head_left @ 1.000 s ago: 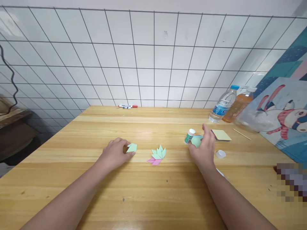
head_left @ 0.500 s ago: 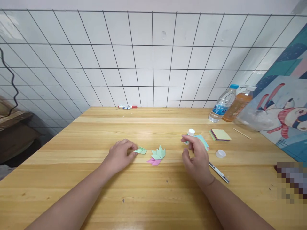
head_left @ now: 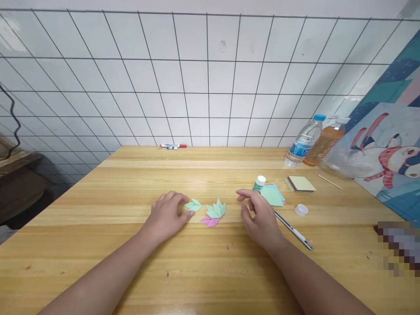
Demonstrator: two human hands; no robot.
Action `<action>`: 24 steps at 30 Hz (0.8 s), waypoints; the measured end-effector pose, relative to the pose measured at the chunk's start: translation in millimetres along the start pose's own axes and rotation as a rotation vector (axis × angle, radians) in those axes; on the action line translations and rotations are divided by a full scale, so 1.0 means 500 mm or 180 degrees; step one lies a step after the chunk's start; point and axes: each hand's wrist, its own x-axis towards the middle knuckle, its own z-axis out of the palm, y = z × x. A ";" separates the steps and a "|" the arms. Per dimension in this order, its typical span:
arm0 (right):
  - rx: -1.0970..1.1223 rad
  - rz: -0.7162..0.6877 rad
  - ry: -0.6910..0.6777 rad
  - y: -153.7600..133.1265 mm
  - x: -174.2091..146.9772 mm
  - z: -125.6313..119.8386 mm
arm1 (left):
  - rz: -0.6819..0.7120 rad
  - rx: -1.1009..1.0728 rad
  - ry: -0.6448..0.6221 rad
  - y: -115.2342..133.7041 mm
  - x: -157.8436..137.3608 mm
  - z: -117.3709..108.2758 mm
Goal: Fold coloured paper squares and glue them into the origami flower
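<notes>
A small folded green paper piece point(head_left: 194, 204) lies on the wooden table beside the fingertips of my left hand point(head_left: 167, 214). That hand's thumb and index finger are apart at the paper's left side, the thumb at its lower edge. Just to the right lies a fan-shaped folded green paper point(head_left: 216, 209), overlapping a folded pink paper point(head_left: 210, 222). My right hand point(head_left: 260, 218) hovers with loosely curved, parted fingers and nothing in them. Behind it are a white-capped glue bottle point(head_left: 260, 181) and green and blue paper sheets point(head_left: 271, 195).
A utility knife point(head_left: 295, 232) lies by my right wrist, near a small clear cap point(head_left: 301, 210). Further right are a square paper stack point(head_left: 301, 183), a thin wooden stick point(head_left: 330, 182), a water bottle point(head_left: 303, 142) and an orange drink bottle point(head_left: 324, 144). Markers point(head_left: 173, 146) lie by the wall.
My left thumb and index finger have parted, and the small green piece now lies flatter. My right hand has moved left, uncovering more of the green sheet and the knife.
</notes>
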 end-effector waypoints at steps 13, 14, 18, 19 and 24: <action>-0.0107 -0.0089 0.0014 -0.006 0.001 -0.001 | 0.0150 -0.0781 0.0012 0.004 0.005 0.009; -0.0105 -0.0099 0.0030 -0.007 0.001 -0.001 | 0.0160 -0.0722 0.0012 0.007 0.005 0.012; -0.0094 -0.0133 0.0061 -0.011 0.000 -0.001 | 0.0045 -0.0284 -0.0008 0.022 0.010 0.022; -0.0091 -0.0141 0.0065 -0.011 0.000 -0.001 | 0.0036 -0.0243 0.0005 0.024 0.012 0.024; -0.0091 -0.0143 0.0047 -0.012 0.000 0.002 | 0.0176 -0.0377 -0.0015 0.014 0.016 0.024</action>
